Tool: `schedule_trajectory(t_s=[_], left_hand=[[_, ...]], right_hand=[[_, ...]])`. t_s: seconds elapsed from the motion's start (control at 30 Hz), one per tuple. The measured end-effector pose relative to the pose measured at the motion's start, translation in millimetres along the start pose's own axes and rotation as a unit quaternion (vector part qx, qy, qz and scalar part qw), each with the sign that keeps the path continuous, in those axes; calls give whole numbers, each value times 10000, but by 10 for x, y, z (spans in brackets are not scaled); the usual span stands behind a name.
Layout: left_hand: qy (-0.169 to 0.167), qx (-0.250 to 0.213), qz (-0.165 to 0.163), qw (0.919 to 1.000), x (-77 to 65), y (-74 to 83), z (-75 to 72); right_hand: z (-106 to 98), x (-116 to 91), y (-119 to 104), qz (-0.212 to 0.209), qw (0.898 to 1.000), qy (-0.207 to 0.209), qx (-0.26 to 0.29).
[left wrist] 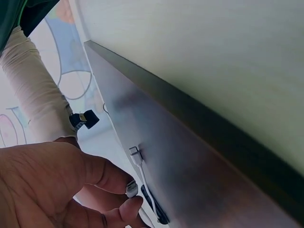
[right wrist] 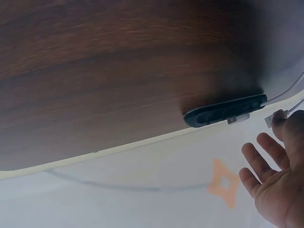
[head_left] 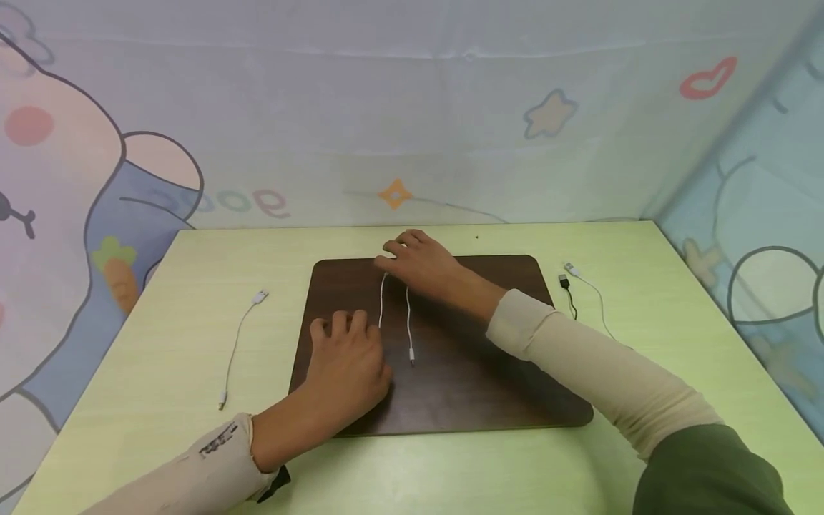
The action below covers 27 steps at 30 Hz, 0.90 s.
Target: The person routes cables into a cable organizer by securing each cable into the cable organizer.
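Observation:
A short white USB cable point(head_left: 382, 300) runs over the dark brown board between my two hands. My left hand point(head_left: 347, 361) pinches its small metal-tipped plug point(left wrist: 132, 189) between thumb and finger. At the board's far edge my right hand point(head_left: 421, 266) pinches a white USB plug point(right wrist: 270, 119) between thumb and forefinger, its other fingers spread. A second white cable point(head_left: 408, 325) lies on the board, its small plug toward me. Beside the right hand, a long black holder point(right wrist: 223, 111) rests on the board with a USB plug point(right wrist: 237, 118) at its side; the hand hides it in the head view.
The brown board point(head_left: 463, 400) lies on a pale table point(head_left: 161, 343). Left of it is another white cable point(head_left: 237, 343). To its right lie a white cable point(head_left: 601, 300) and a black cable point(head_left: 569, 295), partly hidden by the right sleeve. A printed curtain point(head_left: 360, 107) stands behind.

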<state>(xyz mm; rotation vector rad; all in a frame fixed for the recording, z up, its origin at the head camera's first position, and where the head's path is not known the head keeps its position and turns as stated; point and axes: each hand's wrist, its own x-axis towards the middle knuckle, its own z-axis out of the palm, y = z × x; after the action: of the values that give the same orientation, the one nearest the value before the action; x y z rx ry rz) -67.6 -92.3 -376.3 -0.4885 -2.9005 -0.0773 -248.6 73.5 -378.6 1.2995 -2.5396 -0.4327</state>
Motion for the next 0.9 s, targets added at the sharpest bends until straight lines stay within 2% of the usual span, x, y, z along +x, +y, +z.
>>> schedule_trajectory(t_s=[0.23, 0.47, 0.7, 0.9], left_hand=[[-117, -3, 62, 9999, 86, 98, -6], [10, 78, 162, 9998, 110, 158, 8], [-40, 45, 249, 9997, 147, 210, 33], [-294, 26, 278, 9992, 206, 280, 36]], right_hand=[[26, -74, 75, 53, 9999, 138, 50], [38, -159, 147, 90, 9994, 320, 66], [44, -229, 213, 134, 9991, 393, 105], [77, -285, 267, 193, 9992, 349, -25]])
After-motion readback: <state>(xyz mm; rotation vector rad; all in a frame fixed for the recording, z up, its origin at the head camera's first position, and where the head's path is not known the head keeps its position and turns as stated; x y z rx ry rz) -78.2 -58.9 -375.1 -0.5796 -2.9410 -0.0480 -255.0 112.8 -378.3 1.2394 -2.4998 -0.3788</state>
